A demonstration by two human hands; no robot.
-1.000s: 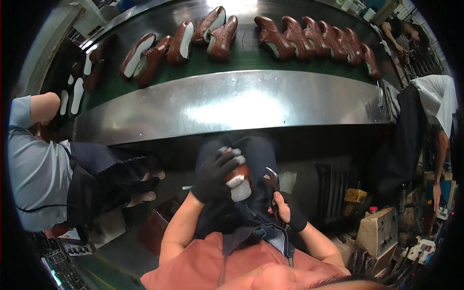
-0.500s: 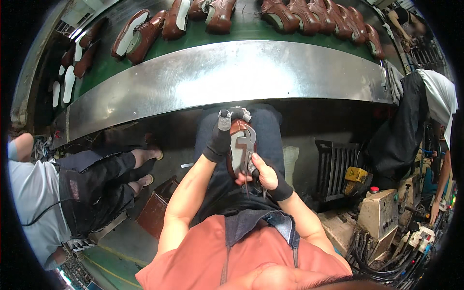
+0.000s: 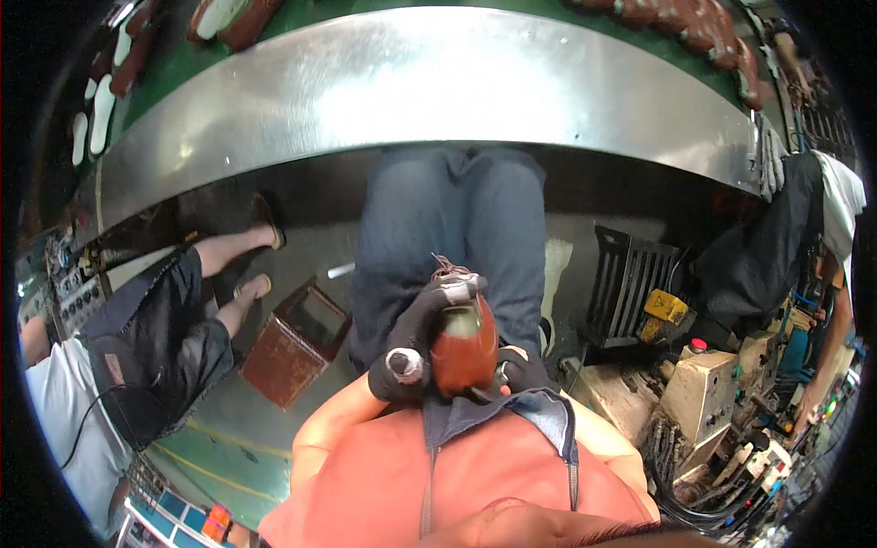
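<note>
In my lap a brown leather shoe (image 3: 464,361) is drawn close to my body, its pale inside opening and laces showing. My left hand (image 3: 422,331), in a dark glove with whitish fingertips, is closed around the shoe's side. On the right, my right hand (image 3: 524,371) in a dark glove is held low against the shoe's near end. Its fingers are curled on a metal hand tool (image 3: 503,371), of which only a small shiny part shows. The rest of that tool is hidden behind the shoe and my apron.
A metal-edged bench (image 3: 438,87) runs across the front, with brown shoes (image 3: 681,27) on its green top. A brown box-like stool (image 3: 297,342) stands at left, near another person (image 3: 137,365). To the right are a slatted stand (image 3: 630,283) and a machine box (image 3: 699,384) with a red button.
The shoe has come nearer my body and turned from sole up to show its opening and laces. The tool has left the sole and is mostly hidden. My view has tilted down.
</note>
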